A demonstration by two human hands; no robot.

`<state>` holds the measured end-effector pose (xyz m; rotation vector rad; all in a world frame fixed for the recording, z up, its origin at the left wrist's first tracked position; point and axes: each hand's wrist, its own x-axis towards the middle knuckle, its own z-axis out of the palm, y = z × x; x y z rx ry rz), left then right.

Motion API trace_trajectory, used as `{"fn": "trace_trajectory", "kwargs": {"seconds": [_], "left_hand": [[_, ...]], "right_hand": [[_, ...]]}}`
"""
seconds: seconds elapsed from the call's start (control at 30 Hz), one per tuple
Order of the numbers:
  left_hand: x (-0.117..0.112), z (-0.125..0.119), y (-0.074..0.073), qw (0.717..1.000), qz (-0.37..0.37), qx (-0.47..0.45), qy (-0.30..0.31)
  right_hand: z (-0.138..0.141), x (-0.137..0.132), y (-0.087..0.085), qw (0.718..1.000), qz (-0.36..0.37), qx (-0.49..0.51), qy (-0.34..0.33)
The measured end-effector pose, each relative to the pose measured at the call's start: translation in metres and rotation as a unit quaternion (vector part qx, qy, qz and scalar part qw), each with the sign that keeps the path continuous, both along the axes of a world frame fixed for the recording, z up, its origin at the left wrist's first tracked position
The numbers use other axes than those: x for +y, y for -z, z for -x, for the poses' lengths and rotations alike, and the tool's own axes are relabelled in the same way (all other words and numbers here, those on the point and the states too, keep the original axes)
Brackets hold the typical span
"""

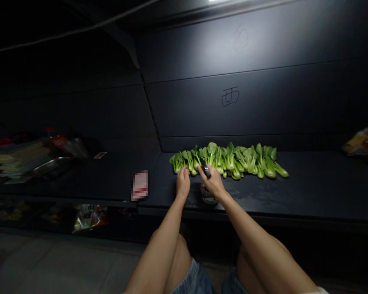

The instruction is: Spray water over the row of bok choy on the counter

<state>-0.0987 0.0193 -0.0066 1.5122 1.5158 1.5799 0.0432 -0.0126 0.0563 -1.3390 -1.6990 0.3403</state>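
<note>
A long row of green bok choy (231, 161) lies on the dark shelf, leaves toward the back panel and pale stems toward me. My right hand (213, 179) is closed around a spray bottle (209, 195) with a black head and a clear body. Its head points at the greens, and the hand covers part of the bottle. To the left, my left hand (183, 182) is at the stem ends of the leftmost bok choy, its fingers stretched toward them and holding nothing that I can see. Whether the fingertips touch the stems is unclear.
The dark shelf (313, 192) has a raised back panel (190, 106) with a handwritten character. A blurred-out pink and white packet (140, 185) lies to the left. Further left are stacked packages (21, 159) and a bottle (59, 141). Yellowish packets (364, 143) sit far right.
</note>
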Motion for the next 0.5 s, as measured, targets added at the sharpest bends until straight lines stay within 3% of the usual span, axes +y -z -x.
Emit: {"fn": "trace_trajectory", "kwargs": {"seconds": [0.23,0.5], "left_hand": [[0.008,0.015,0.008,0.998,-0.011,0.022,-0.049],[0.012,0.030,0.014,0.996,0.012,0.038,-0.075]], "right_hand": [[0.005,-0.001,-0.003,0.999,0.026,-0.036,-0.013],[0.014,0.002,-0.012,0.988,0.071,-0.095,-0.102]]}}
